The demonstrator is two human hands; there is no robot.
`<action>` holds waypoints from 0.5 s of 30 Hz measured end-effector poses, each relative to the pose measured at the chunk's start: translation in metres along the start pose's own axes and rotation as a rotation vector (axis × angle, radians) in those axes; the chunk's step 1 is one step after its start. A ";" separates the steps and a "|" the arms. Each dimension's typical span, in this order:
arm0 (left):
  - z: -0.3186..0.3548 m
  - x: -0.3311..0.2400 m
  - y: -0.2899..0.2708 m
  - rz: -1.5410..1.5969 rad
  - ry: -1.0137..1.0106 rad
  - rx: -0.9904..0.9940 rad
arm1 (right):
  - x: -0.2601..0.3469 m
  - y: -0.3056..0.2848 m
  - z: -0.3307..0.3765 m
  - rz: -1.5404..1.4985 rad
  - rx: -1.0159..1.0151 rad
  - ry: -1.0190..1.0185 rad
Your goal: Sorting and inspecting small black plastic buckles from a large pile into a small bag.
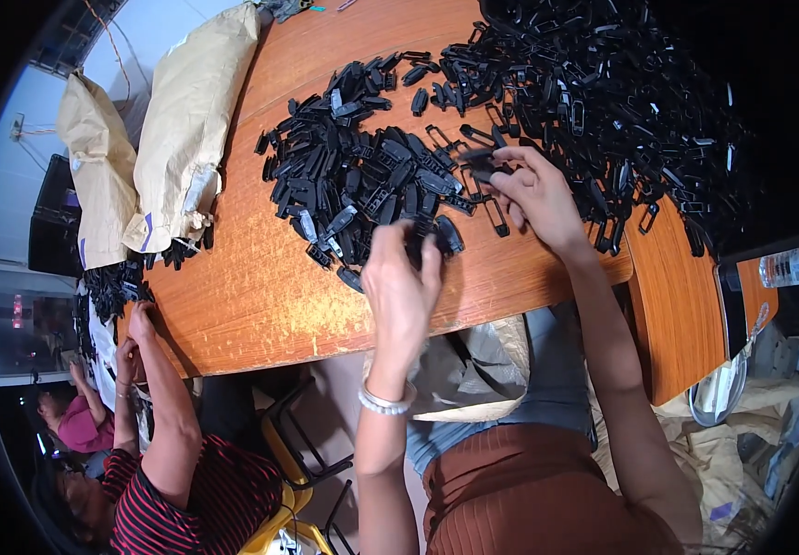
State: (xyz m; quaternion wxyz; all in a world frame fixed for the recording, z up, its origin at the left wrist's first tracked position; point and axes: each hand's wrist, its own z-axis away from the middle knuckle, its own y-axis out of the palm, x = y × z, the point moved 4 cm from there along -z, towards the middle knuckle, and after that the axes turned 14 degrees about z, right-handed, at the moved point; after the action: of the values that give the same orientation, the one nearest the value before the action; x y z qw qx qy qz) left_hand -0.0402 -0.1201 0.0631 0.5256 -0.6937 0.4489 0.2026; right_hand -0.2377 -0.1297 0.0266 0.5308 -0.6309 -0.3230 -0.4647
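Black clips lay in a heap in the middle of the bench, and a much bigger pile of open black frames covered the far right corner. The left hand was near the front edge, fingers curled around a black clip at the near end of the heap; its grip was closed on that piece. The right hand was between the two piles, and its fingertips pinched a small black part. Two tan sacks leaned at the left edge. Another person's hand rested on the front left corner of the bench.
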 end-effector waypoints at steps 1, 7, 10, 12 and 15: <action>0.005 0.001 0.006 0.193 -0.182 0.059 | -0.005 0.001 0.000 -0.134 0.079 0.075; 0.035 0.028 0.030 0.728 -0.432 0.114 | 0.005 0.013 0.036 -0.281 0.156 -0.042; 0.038 0.019 0.027 0.804 -0.413 0.108 | 0.020 0.012 0.056 -0.104 0.164 -0.260; 0.039 0.019 0.024 0.808 -0.370 0.094 | 0.029 0.006 0.061 0.019 0.150 -0.345; 0.035 0.013 0.017 0.736 -0.271 0.119 | 0.033 0.002 0.065 0.186 0.137 -0.470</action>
State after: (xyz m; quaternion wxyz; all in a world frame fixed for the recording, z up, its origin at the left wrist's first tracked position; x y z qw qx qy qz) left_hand -0.0411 -0.0944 0.0315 0.5115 -0.4216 0.6052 0.4409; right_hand -0.2082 -0.0705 0.0557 0.5230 -0.7112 -0.4088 -0.2315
